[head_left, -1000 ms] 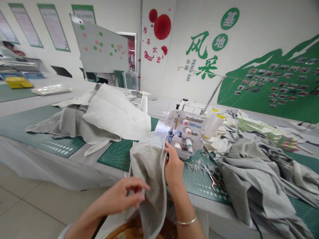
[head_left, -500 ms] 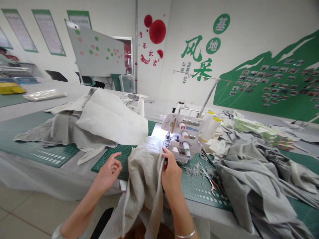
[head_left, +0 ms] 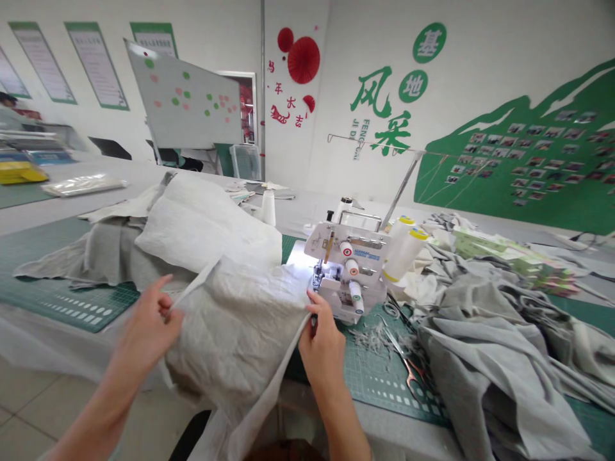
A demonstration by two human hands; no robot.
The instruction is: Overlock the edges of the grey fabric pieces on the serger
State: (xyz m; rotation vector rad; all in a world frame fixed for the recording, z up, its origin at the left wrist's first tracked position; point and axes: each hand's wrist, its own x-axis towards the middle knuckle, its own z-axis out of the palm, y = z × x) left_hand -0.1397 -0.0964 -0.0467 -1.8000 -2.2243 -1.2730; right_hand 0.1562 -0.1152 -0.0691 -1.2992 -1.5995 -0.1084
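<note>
Cloth held by L hand & R hand, at mach.

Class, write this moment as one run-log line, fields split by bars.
left hand: pinching light-grey fabric | right hand: holding its edge beside overlock machine | scissors: lying on green cutting mat

Wrinkled pale-grey cloth was found spread, lower part hanging, at eight o'clock from the white sewing machine.
</note>
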